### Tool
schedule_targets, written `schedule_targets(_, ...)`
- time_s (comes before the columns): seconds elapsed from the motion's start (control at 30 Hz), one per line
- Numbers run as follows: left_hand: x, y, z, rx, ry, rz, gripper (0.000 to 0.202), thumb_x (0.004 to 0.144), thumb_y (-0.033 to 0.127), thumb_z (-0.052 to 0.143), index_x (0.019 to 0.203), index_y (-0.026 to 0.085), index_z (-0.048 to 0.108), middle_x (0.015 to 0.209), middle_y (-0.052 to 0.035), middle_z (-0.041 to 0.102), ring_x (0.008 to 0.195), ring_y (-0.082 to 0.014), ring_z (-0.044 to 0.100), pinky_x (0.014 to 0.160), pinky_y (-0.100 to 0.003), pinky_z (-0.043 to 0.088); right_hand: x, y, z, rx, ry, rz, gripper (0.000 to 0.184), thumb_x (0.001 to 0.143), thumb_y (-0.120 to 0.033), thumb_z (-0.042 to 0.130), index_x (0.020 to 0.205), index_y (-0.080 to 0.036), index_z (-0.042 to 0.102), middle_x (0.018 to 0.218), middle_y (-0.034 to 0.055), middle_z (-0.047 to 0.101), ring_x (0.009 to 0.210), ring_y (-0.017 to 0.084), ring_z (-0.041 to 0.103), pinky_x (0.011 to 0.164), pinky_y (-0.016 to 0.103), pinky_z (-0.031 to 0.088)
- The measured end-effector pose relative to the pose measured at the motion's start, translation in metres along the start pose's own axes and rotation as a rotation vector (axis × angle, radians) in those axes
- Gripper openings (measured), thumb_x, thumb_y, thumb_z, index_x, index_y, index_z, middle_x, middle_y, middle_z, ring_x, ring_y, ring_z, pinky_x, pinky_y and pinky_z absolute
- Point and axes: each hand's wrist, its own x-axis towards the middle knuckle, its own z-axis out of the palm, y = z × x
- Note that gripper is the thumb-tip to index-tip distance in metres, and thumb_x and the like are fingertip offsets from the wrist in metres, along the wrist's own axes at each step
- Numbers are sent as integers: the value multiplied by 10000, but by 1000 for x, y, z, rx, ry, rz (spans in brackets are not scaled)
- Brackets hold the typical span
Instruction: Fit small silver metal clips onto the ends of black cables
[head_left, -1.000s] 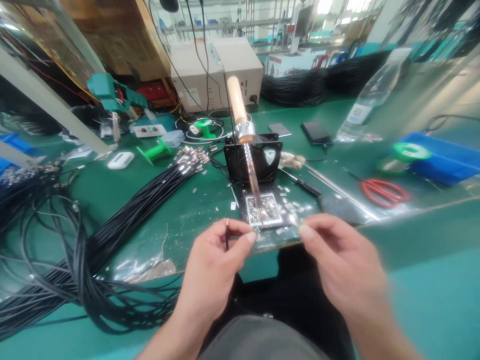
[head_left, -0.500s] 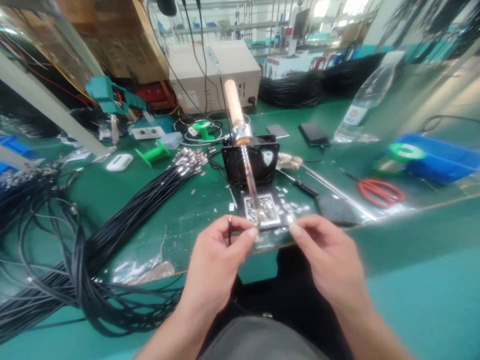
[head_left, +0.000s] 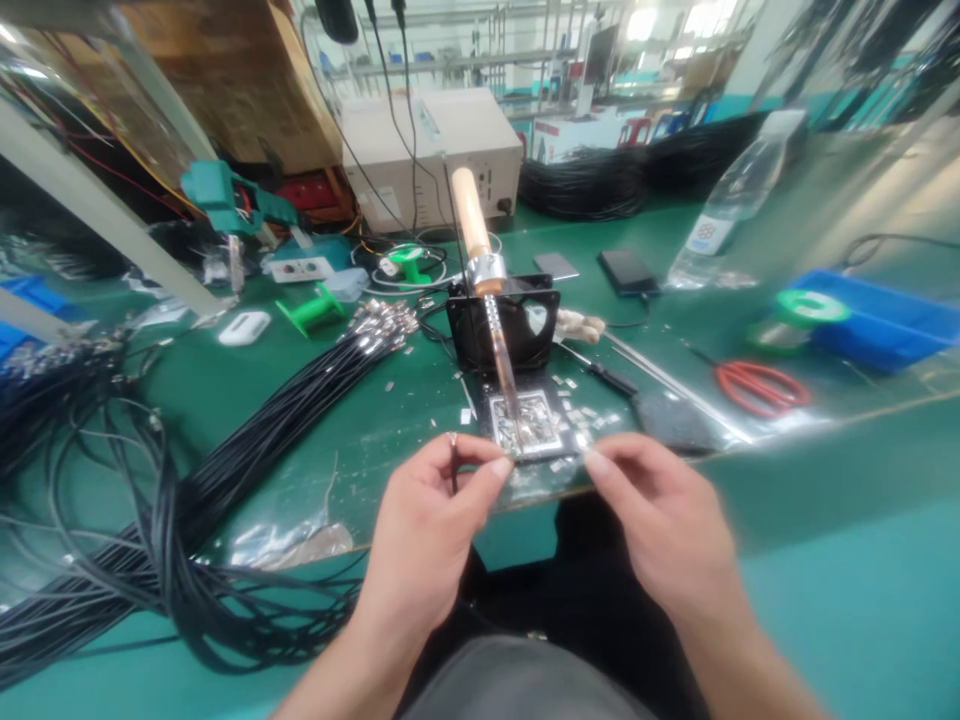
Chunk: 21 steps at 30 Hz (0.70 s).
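My left hand [head_left: 435,520] is closed at the front of the bench, with thumb and forefinger pinched. A short stretch of black cable [head_left: 454,468] with a metal end shows between its fingers. My right hand [head_left: 660,520] is pinched on a small silvery piece [head_left: 583,441], too small to name. Between the hands, a soldering iron [head_left: 474,225] with a wooden handle slants down, tip lowest and close to my left fingertips. Under it is a white-edged square tray [head_left: 559,437] of small metal bits. A black fan frame [head_left: 469,335] stands behind.
Bundled black cables [head_left: 277,410] with metal ends lie left. Green spools [head_left: 307,310] and a grey box [head_left: 435,150] are further back. On the right are a screwdriver [head_left: 611,377], red-handled pliers [head_left: 761,388], a blue bin [head_left: 885,315] and a water bottle [head_left: 742,200]. Loose metal bits surround the tray.
The view has shifted very slightly. Both hands keep nearly the same pose and grip, with the right one a touch further right.
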Motion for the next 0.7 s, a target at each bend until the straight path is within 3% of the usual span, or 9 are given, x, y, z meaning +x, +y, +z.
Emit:
schedule_targets(0.23, -7, 1, -8, 93, -1, -32, 164, 883, 352, 793, 886, 194, 750, 642, 45, 532, 554, -107, 371, 509, -237, 283, 3, -15, -26, -122, 172, 40, 194, 811, -436, 804, 815, -245, 771, 741, 15, 749, 670, 203, 687, 620, 290, 574)
schedule_targets(0.33, -12, 2, -19, 286, -13, -24, 177, 903, 381, 752, 872, 207, 762, 596, 57, 467, 549, -122, 350, 517, -248, 266, 15, -19, -48, -281, 370, 98, 235, 772, -456, 805, 858, -240, 770, 763, 34, 740, 683, 218, 672, 623, 321, 540)
schedule_targets(0.4, -15, 3, -27, 434, 1, -19, 180, 912, 384, 723, 855, 217, 757, 575, 68, 417, 548, -129, 335, 523, -251, 256, 25, -17, -63, -434, 422, 160, 196, 786, -406, 790, 887, -239, 769, 751, 44, 708, 669, 218, 640, 601, 334, 502)
schedule_targets(0.53, -16, 5, -34, 601, 32, 13, 175, 908, 357, 680, 801, 226, 723, 570, 68, 397, 545, -141, 333, 528, -259, 264, 44, 0, -86, -767, 415, 184, 174, 788, -410, 816, 889, -280, 760, 636, 16, 592, 559, 213, 545, 543, 365, 411)
schedule_targets(0.7, -13, 4, -34, 740, 39, 109, 173, 926, 314, 636, 782, 242, 699, 564, 59, 440, 536, -157, 368, 548, -275, 298, 51, 27, -91, -976, 274, 15, 356, 868, -544, 682, 1037, -236, 743, 874, 105, 700, 788, 312, 678, 723, 443, 502)
